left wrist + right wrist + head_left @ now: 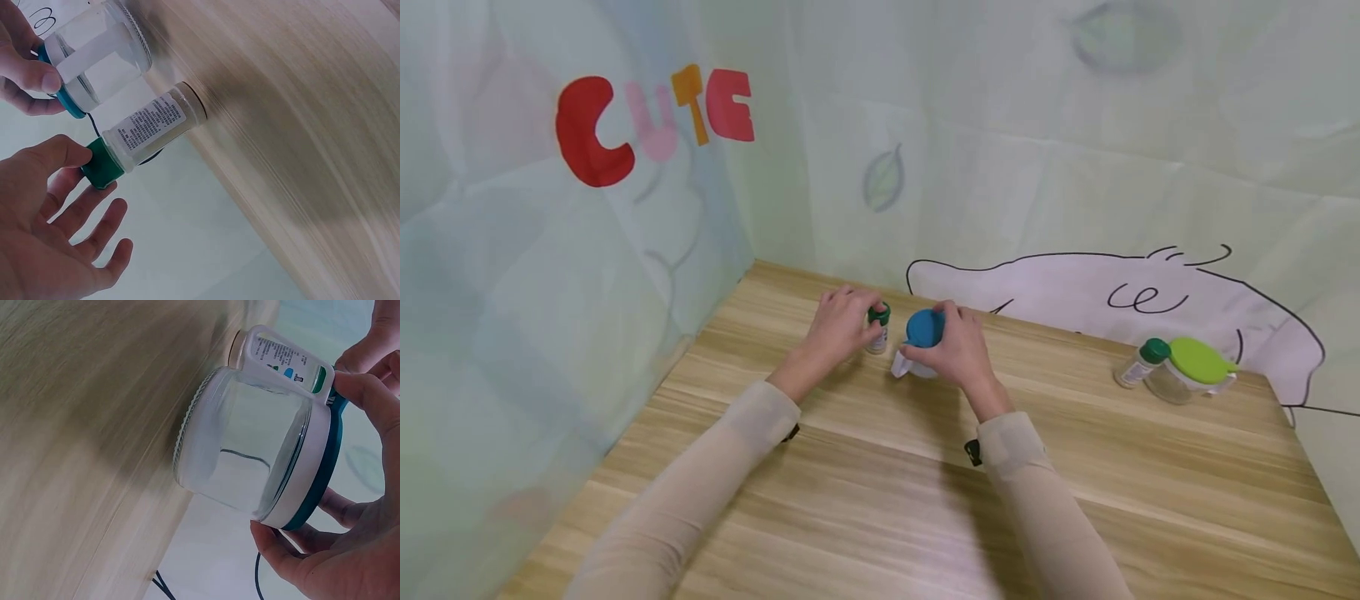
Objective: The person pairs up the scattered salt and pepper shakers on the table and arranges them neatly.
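Observation:
My left hand pinches the green cap of a small clear spice bottle between thumb and fingertips. The bottle stands upright on the wooden table and carries a white printed label; its other contents are hard to make out. Just right of it, my right hand grips the blue lid of a clear glass jar, thumb and fingers spread around the rim. A white handle juts from the jar's side toward the bottle, which shows through its loop in the right wrist view. The jar looks empty.
Farther right on the table, a second green-capped spice bottle stands beside a glass jar with a lime-green lid and a white handle. Printed cloth walls rise along the table's left and back edges.

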A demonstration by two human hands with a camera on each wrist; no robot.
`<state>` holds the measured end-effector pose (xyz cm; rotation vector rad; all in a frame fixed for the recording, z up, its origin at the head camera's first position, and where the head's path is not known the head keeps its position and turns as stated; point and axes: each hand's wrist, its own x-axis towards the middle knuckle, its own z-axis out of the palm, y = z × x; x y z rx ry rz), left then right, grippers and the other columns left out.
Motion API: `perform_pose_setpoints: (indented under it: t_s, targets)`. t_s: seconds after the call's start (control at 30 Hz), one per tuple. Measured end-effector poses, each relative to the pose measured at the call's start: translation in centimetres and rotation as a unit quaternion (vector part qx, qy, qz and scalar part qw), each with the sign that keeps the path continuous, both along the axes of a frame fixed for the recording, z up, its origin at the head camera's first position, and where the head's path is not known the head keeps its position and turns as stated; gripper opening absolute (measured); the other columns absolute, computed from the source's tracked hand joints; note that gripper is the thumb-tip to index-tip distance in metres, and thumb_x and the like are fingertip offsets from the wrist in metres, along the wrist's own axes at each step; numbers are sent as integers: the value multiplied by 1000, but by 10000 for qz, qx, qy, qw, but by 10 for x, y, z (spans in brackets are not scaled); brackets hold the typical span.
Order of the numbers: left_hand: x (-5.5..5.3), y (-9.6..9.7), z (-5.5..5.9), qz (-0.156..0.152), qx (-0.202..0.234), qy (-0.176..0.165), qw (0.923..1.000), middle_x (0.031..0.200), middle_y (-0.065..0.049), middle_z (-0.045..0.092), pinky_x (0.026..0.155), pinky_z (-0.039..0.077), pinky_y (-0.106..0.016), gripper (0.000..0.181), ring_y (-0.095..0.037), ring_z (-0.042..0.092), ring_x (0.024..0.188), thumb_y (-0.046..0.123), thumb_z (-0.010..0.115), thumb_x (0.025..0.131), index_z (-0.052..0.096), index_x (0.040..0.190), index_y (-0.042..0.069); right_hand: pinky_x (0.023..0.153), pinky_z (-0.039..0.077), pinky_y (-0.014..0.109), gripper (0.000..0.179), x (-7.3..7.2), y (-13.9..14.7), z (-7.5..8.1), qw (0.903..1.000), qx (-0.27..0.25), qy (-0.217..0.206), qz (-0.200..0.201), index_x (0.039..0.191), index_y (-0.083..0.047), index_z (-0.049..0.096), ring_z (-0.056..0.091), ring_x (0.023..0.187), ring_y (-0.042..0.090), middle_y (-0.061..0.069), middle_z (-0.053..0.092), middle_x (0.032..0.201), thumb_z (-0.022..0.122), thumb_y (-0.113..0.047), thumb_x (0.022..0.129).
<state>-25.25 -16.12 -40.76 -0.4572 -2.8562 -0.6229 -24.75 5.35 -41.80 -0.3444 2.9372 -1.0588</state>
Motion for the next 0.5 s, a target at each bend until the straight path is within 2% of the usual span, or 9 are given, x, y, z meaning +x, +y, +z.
perform_pose_setpoints:
  t_s: [0.5]
  targets:
    - [0,1,1,-6,38,-115,9999,122,-6,76,110,39,-57,20,-32,61,117,16,79,94,75,113,11,107,49,59,84,-1,-10,-3,9999,86,60,126,146,-4,50,46,136,45,28,50,148,88,-45,83]
